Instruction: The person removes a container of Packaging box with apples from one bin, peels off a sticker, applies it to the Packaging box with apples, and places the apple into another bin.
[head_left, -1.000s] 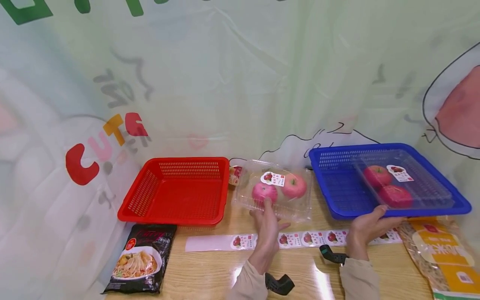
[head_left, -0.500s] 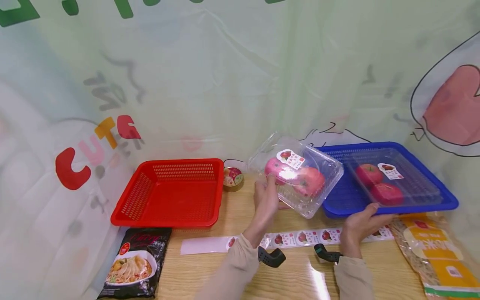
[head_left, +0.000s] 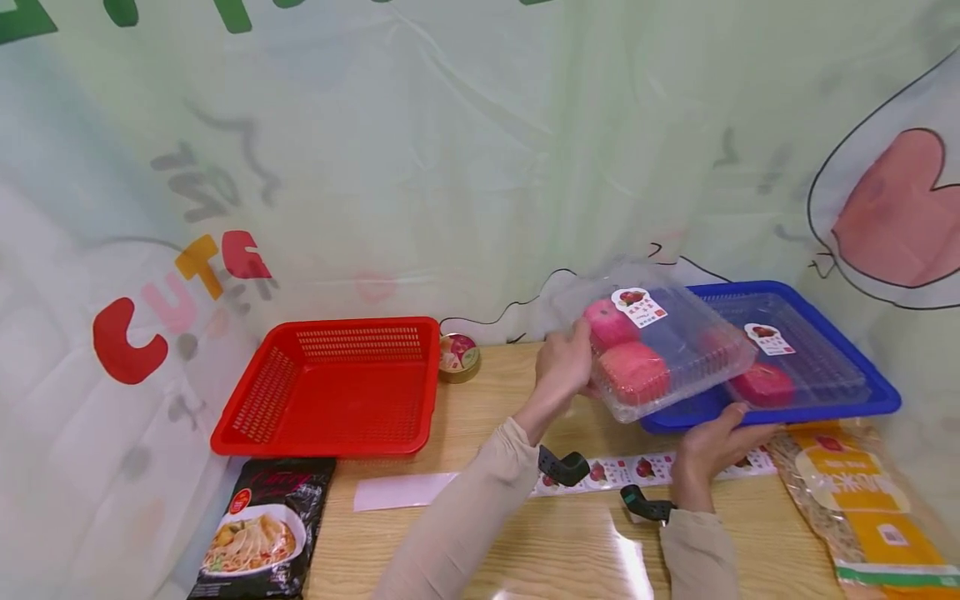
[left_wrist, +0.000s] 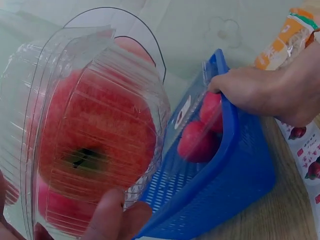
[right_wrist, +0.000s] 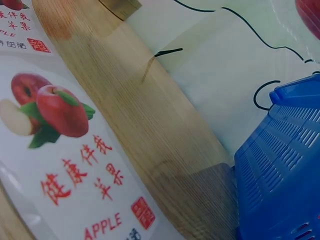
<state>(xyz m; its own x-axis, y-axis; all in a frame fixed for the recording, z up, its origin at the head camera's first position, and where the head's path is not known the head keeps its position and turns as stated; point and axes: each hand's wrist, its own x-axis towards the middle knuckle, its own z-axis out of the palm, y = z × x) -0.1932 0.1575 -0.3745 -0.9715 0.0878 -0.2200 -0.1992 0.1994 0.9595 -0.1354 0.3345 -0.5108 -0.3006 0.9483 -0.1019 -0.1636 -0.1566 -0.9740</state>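
My left hand [head_left: 564, 362] grips the near left side of a clear plastic box [head_left: 686, 325] with two apples and a white apple label on its lid. The box is held tilted over the left part of the blue basket [head_left: 840, 414]. In the left wrist view an apple [left_wrist: 100, 125] shows through the plastic, with my fingertips [left_wrist: 107, 215] against it. My right hand [head_left: 708, 450] holds the basket's near rim, thumb over the edge. A second labelled box of apples [head_left: 817, 358] lies inside the basket, partly hidden by the held one.
A red basket [head_left: 225, 442] stands at left, with a round tin [head_left: 459, 358] beside it. A black noodle packet [head_left: 262, 533] lies in front. A strip of apple stickers [head_left: 405, 492] crosses the table, and an orange-and-clear bag [head_left: 862, 500] lies at right. A curtain [head_left: 450, 167] hangs behind.
My left hand has carried the clear box of apples rightward, from the middle of the table to over the blue basket, turning it on the way. My right hand stays on the basket rim.
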